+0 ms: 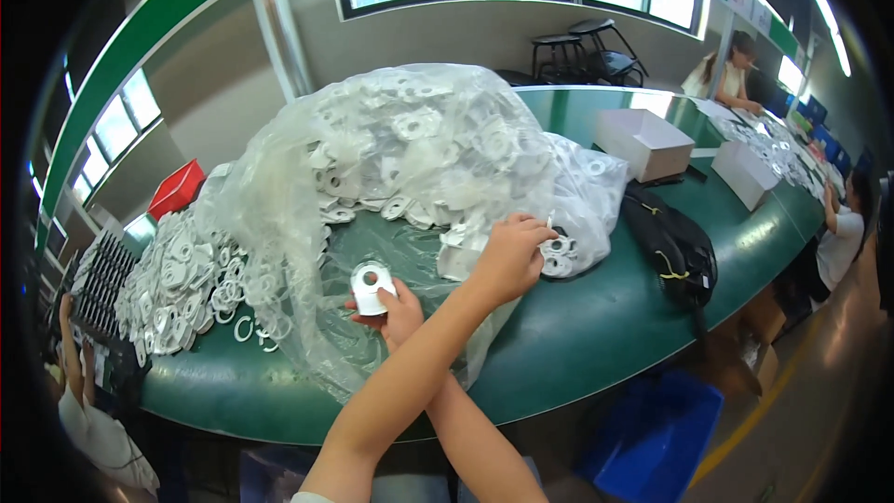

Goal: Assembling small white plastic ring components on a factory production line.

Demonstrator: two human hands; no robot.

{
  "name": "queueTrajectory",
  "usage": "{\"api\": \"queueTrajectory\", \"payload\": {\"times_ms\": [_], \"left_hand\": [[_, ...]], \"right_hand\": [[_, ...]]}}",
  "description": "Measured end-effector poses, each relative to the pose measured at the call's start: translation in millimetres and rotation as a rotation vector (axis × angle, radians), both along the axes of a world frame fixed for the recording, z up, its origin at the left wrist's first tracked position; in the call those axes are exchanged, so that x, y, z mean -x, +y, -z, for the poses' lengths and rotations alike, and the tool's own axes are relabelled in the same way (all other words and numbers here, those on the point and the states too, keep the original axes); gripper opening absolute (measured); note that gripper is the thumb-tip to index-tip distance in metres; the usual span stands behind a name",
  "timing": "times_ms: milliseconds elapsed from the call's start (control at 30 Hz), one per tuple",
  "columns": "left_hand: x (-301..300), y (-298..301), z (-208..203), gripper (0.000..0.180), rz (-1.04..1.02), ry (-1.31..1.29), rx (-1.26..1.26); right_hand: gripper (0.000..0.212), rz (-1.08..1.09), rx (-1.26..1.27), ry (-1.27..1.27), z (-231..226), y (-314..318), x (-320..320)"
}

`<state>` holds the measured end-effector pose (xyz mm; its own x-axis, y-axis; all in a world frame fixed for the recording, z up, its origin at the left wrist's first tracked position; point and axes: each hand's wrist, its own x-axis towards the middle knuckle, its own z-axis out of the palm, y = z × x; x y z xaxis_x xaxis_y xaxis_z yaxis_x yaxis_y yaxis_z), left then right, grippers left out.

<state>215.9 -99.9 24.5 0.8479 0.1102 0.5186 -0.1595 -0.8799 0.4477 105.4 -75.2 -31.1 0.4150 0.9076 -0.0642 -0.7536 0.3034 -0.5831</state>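
My forearms cross, the left over the right. My right hand [402,313] holds a white plastic piece [374,285], rounded at one end with a round hole, above the clear plastic sheeting. Reaching across to the right, my left hand [514,253] has its fingers pinched together beside a smaller clear bag [589,188] of white ringed parts. Whatever lies between those fingertips is too small to make out. Behind both hands, a large clear plastic bag [270,177] bulges with similar white parts, its open side facing me.
Loose white parts and rings [177,284] are heaped at the left, near a red bin [177,188]. On the right of the green table [559,345] lie a black bag [666,247] and an open white box [644,142]. A blue bin [656,433] stands below. Other people work at both ends.
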Motion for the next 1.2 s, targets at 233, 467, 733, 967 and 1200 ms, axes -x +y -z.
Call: {"api": "queueTrajectory", "payload": {"times_ms": [233, 467, 733, 967, 1200], "left_hand": [[189.1, 56.3, -20.3, 0.036, -0.474, -0.208, -0.469], [224.8, 69.3, 27.9, 0.052, -0.395, 0.147, -0.469], [225.8, 57.2, 21.6, 0.06, -0.587, 0.191, -0.55], [230.0, 66.3, 19.6, 0.06, -0.426, 0.097, -0.272], [346.6, 135.9, 20.4, 0.013, -0.936, -0.361, 0.141]], "right_hand": [[0.036, 0.063, -0.032, -0.089, 19.0, 7.1, -4.7], [0.034, 0.068, 0.037, -0.241, 9.8, -5.4, -3.3], [0.035, 0.056, 0.054, -0.291, 4.0, -10.4, -3.3], [0.019, 0.225, 0.06, -0.37, 12.0, -2.4, -6.3], [0.024, 0.056, 0.071, -0.421, -11.4, -9.5, 5.1]]}}
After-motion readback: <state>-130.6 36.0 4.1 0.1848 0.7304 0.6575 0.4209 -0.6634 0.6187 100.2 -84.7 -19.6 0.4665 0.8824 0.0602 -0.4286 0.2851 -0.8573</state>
